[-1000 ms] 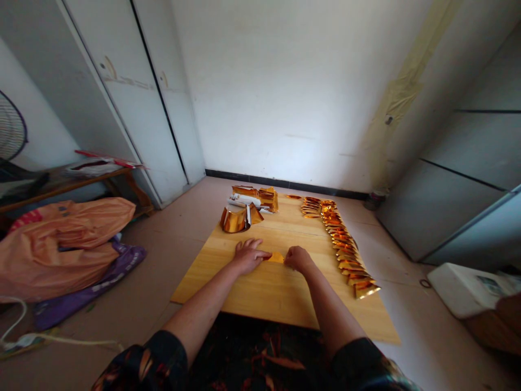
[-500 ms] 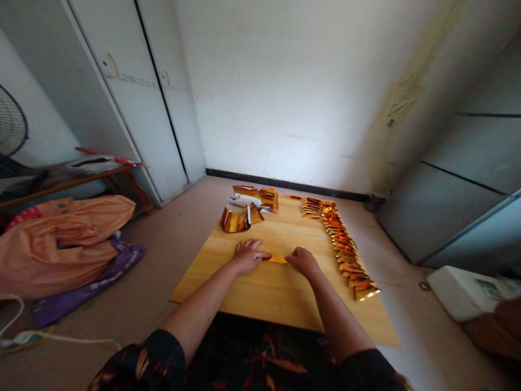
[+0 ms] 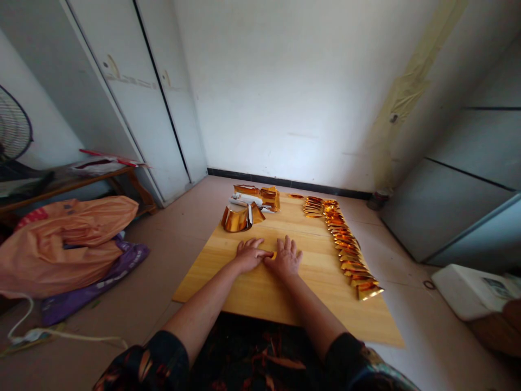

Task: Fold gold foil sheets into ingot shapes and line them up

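My left hand (image 3: 249, 256) lies on the wooden board with its fingers spread, the thumb pointing right onto a small piece of gold foil paper (image 3: 274, 254). My right hand (image 3: 286, 259) rests flat over the same piece, fingers apart, its thumb close to the left thumb. Most of the piece is hidden under the right hand. Along the board's right side runs a row of folded gold foil pieces (image 3: 344, 247), overlapping one another. Beyond my left hand stands a curved gold foil sheet (image 3: 236, 220), with a stack of gold foil sheets (image 3: 269, 199) behind it.
The wooden board (image 3: 228, 293) sits low in front of me. A wall (image 3: 264, 98) closes the far side. On the left are a cabinet (image 3: 142, 108), an orange bag (image 3: 73, 228) and a white cable (image 3: 85, 338). A white box (image 3: 464, 290) stands to the right.
My right hand has moved left and gone from a closed pinch at the foil paper's right end to lying open over it. My left hand has stayed nearly in place.
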